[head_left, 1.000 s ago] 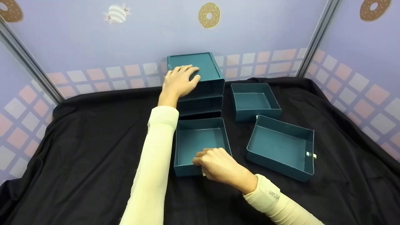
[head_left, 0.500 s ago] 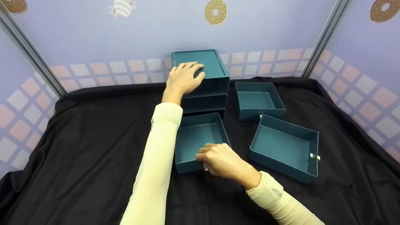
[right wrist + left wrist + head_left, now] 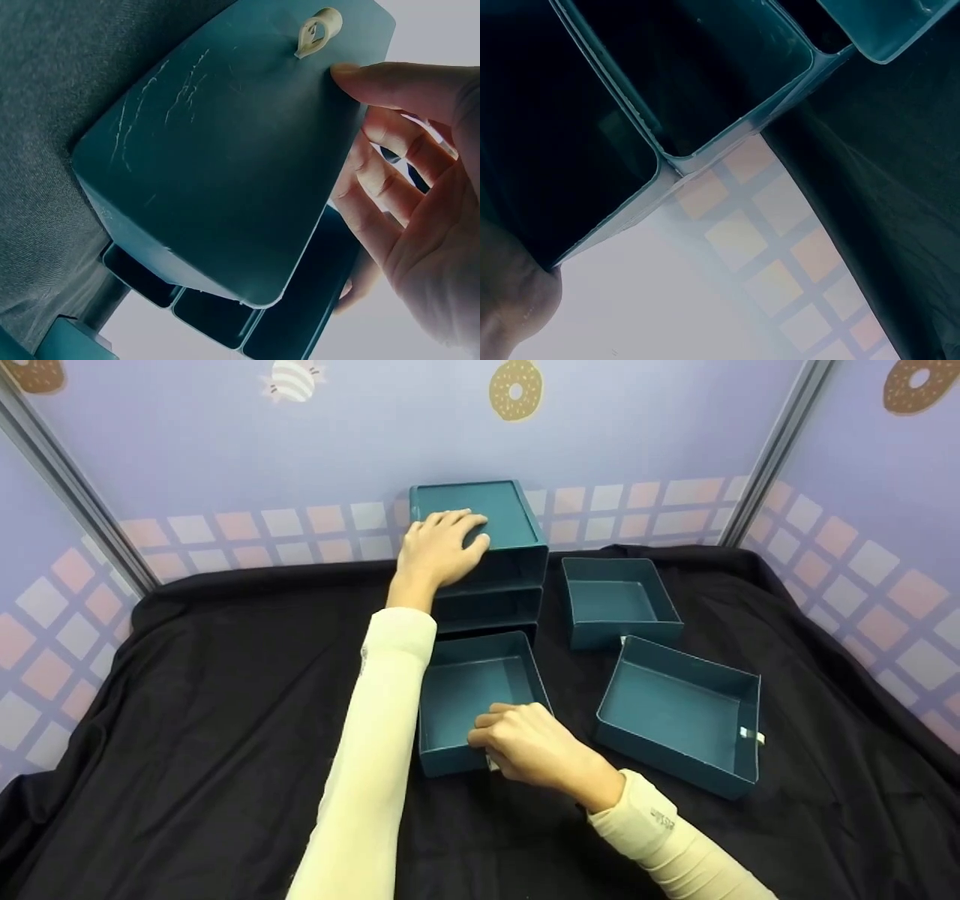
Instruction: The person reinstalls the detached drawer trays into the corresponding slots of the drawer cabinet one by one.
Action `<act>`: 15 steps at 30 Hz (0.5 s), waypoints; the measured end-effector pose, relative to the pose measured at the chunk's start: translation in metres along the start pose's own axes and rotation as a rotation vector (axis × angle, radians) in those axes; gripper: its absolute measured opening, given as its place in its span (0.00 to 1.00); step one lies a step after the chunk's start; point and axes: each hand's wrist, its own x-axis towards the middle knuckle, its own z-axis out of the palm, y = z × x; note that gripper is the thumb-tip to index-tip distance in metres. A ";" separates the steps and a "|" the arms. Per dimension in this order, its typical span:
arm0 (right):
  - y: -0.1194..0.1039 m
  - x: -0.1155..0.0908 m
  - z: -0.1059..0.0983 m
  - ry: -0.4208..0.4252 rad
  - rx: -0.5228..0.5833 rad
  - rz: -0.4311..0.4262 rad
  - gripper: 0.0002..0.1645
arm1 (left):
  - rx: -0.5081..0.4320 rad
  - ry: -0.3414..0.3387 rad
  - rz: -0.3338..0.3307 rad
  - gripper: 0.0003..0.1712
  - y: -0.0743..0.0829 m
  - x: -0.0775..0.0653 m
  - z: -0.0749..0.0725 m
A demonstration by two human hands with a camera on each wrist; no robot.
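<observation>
A teal drawer cabinet (image 3: 506, 514) stands against the back wall, its two upper slots without drawers. On its top my left hand (image 3: 441, 551) rests with fingers spread; in the left wrist view part of that hand (image 3: 514, 292) shows beside the dark slots. A teal drawer (image 3: 476, 682) lies before the lowest slot, its back end close to the opening. My right hand (image 3: 529, 744) pinches its front wall, fingers over the rim. In the right wrist view the thumb presses the outer face of the drawer front (image 3: 225, 150), near a cream loop tab (image 3: 319, 34).
Two more teal drawers sit to the right: one drawer (image 3: 611, 600) beside the cabinet, another drawer (image 3: 675, 712) turned at an angle nearer me, with a cream tab (image 3: 752, 735). Black cloth (image 3: 225, 720) covers the table. Patterned walls (image 3: 300, 450) enclose it.
The drawer in my right hand has slid slightly back toward the cabinet's lowest slot, then stays put. My left hand stays on the cabinet top. The head view has shifted a little.
</observation>
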 end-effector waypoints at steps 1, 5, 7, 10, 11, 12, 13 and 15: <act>0.000 0.000 0.000 -0.002 -0.002 -0.001 0.15 | 0.000 0.000 -0.001 0.33 0.000 0.000 0.000; 0.001 0.000 0.000 -0.006 -0.008 0.000 0.15 | -0.002 0.002 -0.003 0.33 -0.001 0.000 0.000; 0.002 0.000 -0.001 -0.005 -0.010 0.002 0.15 | -0.001 0.003 -0.003 0.33 0.000 0.000 0.000; 0.003 0.000 0.000 -0.003 -0.010 0.005 0.15 | 0.001 0.002 -0.001 0.33 0.000 0.000 0.000; 0.003 0.000 0.000 0.001 -0.009 0.005 0.15 | 0.002 0.001 -0.001 0.33 0.000 0.000 0.000; 0.003 0.000 0.000 0.003 -0.008 0.005 0.15 | 0.002 0.001 -0.001 0.33 0.000 0.000 0.000; 0.004 0.000 -0.001 0.003 -0.006 0.005 0.15 | 0.001 0.001 -0.001 0.33 0.000 0.000 0.000; 0.004 0.000 0.000 0.004 -0.005 0.005 0.15 | -0.001 0.002 0.000 0.33 0.000 0.000 0.000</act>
